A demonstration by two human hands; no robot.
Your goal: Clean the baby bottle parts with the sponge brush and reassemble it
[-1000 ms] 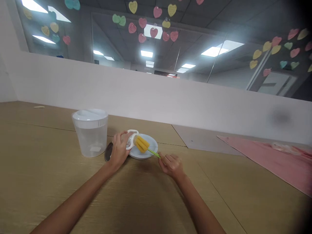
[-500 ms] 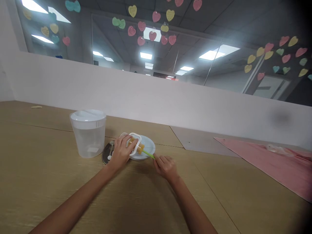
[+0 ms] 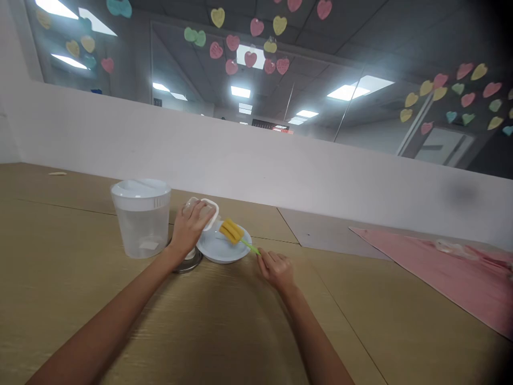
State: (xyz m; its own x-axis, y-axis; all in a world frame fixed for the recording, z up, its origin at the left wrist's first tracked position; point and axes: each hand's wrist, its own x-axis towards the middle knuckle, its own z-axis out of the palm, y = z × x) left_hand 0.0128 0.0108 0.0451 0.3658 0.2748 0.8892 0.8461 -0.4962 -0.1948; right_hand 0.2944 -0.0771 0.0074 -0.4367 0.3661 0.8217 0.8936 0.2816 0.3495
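Two hands busy: left hand [image 3: 189,227] closed round the clear white-handled cup [image 3: 204,209], now off the yellow sponge brush [image 3: 231,232], right hand [image 3: 276,270] pinching its green stem [image 3: 249,246].

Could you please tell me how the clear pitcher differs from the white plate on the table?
The clear plastic pitcher is tall and see-through, while the white plate is low and opaque. The pitcher has a white lid on top; the plate has none, and a yellow sponge brush sits over it. Both stand on the tan tabletop.
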